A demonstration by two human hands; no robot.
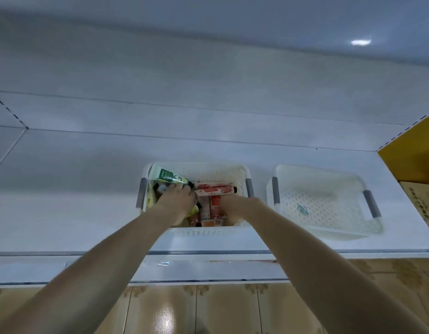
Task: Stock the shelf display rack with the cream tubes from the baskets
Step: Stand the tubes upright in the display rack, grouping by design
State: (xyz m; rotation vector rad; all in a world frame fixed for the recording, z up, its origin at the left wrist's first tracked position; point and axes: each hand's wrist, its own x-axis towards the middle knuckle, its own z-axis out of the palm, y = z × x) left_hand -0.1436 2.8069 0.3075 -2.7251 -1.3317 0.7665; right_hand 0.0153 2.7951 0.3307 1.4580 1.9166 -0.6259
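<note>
Glossy tan floor tiles run along 6 o'clock, below the front lip of the white shelf. Both bare forearms reach up over that lip into a white perforated basket near the middle of the view.

The left hand lies palm down in the basket's 9 o'clock half. Its fingers are bent over the cap end of a green-and-white cream tube, which tilts up toward the 10 o'clock corner; whether they grip it cannot be told.

The right hand is dug in at the 4 o'clock side, its fingers hidden beneath a red cream tube lying crosswise, so its grasp cannot be told. More red tubes lie between the two hands.

At 3 o'clock a second white basket sits just beside the first, with a small label on its floor. Beyond it are a yellow panel and a cardboard box.
</note>
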